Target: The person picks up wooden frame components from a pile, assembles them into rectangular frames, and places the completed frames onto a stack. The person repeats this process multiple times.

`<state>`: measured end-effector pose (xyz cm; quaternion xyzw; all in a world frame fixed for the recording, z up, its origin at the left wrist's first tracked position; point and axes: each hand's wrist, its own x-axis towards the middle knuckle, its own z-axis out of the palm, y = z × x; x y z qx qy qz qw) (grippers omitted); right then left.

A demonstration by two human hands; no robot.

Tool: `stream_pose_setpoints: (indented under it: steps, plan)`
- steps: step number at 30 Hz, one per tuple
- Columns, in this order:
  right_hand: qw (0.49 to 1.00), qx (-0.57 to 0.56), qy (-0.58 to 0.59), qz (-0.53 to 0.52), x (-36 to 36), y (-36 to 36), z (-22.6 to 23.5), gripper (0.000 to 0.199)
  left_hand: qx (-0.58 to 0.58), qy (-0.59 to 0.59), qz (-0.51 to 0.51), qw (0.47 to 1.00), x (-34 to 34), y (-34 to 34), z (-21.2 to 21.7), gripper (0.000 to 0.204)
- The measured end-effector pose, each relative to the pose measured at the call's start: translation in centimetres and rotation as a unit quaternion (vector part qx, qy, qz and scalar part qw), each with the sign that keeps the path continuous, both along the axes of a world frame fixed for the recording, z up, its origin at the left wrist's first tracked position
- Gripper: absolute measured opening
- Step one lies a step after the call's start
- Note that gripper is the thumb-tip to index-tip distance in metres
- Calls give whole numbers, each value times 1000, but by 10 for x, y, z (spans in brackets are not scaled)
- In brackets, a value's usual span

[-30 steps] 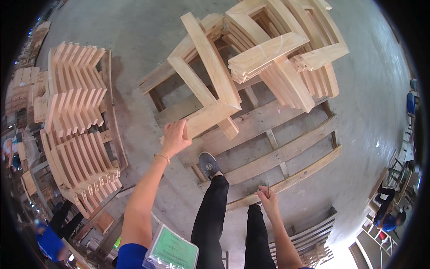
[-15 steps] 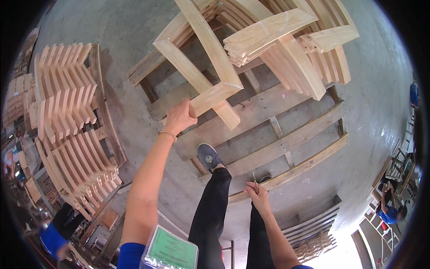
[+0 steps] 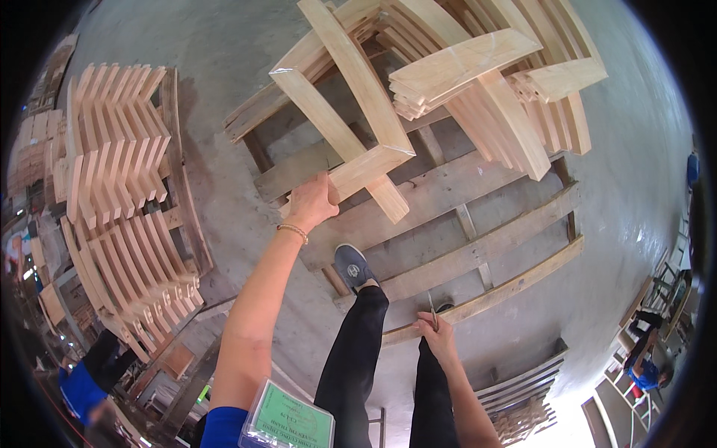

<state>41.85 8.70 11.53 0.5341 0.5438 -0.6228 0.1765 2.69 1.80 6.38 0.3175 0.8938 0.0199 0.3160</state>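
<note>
My left hand [image 3: 312, 201] is closed around the near left end of a pale wooden frame [image 3: 366, 170], its fingers over the edge of the crosspiece. The frame's long bars run away from me, tilted above a slatted wooden pallet [image 3: 418, 201]. Low beside my right leg, my right hand [image 3: 439, 337] pinches a thin, pointed tool [image 3: 432, 305], tip up; its exact kind is too small to tell. Right of the held frame stand more curved wooden frames [image 3: 515, 138], stacked close together on the pallet.
My shoe [image 3: 352, 267] rests at the pallet's near left. Stacks of bent wooden parts [image 3: 112, 149] stand on the left. Another slatted pallet [image 3: 523, 381] lies at lower right. People in blue shirts are at the far left [image 3: 84, 392] and far right [image 3: 648, 373].
The whole view has shifted slightly, with the frames and pallet now a little lower and farther right. My left hand keeps its grip on the frame; my right hand still holds the thin tool.
</note>
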Motion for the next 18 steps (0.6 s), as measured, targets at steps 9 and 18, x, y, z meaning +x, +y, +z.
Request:
stream_pose_setpoints:
  steps: [9,18]
  plan:
    - [999,-26,18,7,-4,0,-1,27,-12,-61,7,998,-12,8,7,53]
    - [999,-10,0,42,-3,18,6,29,37,-2,-1,999,6,-2,-7,54]
